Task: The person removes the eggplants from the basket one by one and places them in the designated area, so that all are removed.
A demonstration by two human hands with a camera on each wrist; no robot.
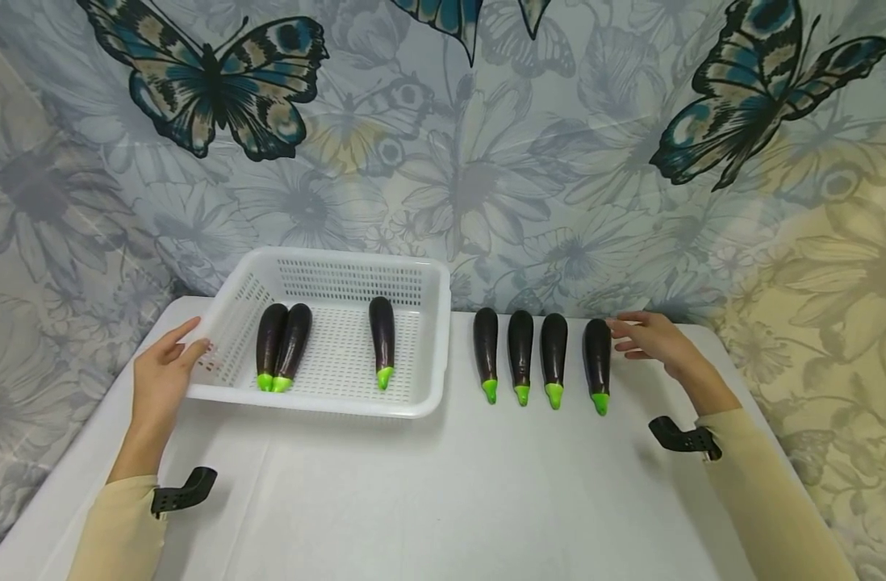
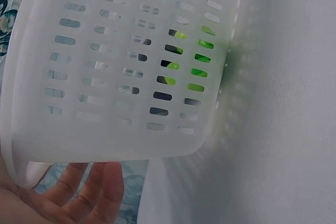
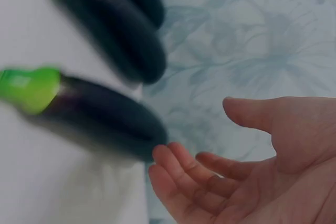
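My left hand [image 1: 160,375] holds the left rim of a white plastic basket [image 1: 432,403]; in the left wrist view its fingers [image 2: 107,190] extend past the basket's end. Inside the basket, two dark purple eggplants with bright green stems lie side by side, the nearer-centre eggplant [image 1: 294,347] leaning on its neighbour. A single eggplant [image 1: 382,339] lies apart at the basket's right. My right hand [image 1: 657,343] has its fingers extended beside the rightmost eggplant [image 1: 597,363] on the table. In the right wrist view its fingertips [image 3: 163,156] meet that eggplant's rounded end; thumb and fingers are spread.
Left of that eggplant, three more stand in a row on the white-covered table [image 1: 443,500]: one eggplant [image 1: 486,351], a middle eggplant [image 1: 520,351] and another eggplant [image 1: 554,355]. A butterfly-and-flower patterned backdrop [image 1: 472,186] rises behind the table's back edge.
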